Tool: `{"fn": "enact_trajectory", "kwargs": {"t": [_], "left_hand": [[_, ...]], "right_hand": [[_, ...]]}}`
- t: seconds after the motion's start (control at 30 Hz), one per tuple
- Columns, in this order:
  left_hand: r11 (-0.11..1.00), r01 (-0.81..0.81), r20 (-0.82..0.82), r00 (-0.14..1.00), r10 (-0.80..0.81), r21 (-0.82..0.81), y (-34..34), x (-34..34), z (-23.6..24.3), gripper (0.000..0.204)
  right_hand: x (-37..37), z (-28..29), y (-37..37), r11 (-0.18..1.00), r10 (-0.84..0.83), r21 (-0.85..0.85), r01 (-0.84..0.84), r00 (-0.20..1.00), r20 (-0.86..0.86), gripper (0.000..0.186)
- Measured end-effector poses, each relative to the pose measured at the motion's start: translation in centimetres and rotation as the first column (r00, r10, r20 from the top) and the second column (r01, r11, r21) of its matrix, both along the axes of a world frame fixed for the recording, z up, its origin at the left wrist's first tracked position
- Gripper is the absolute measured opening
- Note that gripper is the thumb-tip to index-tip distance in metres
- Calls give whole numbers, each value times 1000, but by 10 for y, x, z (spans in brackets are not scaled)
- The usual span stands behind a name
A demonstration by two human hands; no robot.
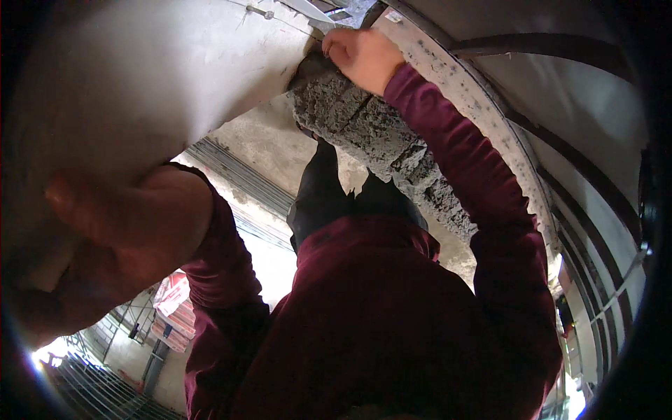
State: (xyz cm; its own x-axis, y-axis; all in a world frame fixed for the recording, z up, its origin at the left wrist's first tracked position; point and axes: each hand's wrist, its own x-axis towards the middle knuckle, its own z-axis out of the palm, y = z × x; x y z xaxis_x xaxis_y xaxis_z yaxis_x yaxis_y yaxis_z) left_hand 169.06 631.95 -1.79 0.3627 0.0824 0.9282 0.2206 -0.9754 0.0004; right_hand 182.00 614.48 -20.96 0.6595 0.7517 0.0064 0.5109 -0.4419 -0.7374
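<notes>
My right hand point(367, 59) is up at the far end, by the corner of a large pale wall panel point(161, 63). Its fingers are curled inward, and what they hold, if anything, is hidden. Just beyond the fingers shows a flat, pale, blade-like piece point(306, 10). My left hand point(150, 224) is in shadow at the left, close to the camera and next to the panel. Its thumb is stretched out, the fingers bend below it, and a pale shape point(45, 269) shows between them, too dark to name.
A rough grey strip of broken concrete or mortar point(378, 129) runs beside my legs. A bolt point(260, 12) sticks out from the panel. Long grey rods point(241, 171) lie on the floor at left. Curved dark bars point(560, 147) line the right side. Red-and-white packages point(175, 311) are behind at left.
</notes>
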Motion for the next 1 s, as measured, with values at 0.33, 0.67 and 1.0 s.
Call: {"fn": "enact_trajectory", "kwargs": {"t": [0.33, 0.67, 1.0], "left_hand": [[1000, -8, -9, 1000, 8, 7, 1, 5, -1, 54], [998, -50, 5, 999, 49, 28, -4, -2, 10, 54], [996, -65, 21, 998, 64, 55, -6, -1, 15, 55]], "right_hand": [[-10, -2, 8, 991, 78, -116, -62, 987, 139, 16], [-48, 9, 2, 989, 75, -132, -62, 993, 96, 20], [-38, 23, -6, 985, -46, -166, 46, 999, 7, 29]]}}
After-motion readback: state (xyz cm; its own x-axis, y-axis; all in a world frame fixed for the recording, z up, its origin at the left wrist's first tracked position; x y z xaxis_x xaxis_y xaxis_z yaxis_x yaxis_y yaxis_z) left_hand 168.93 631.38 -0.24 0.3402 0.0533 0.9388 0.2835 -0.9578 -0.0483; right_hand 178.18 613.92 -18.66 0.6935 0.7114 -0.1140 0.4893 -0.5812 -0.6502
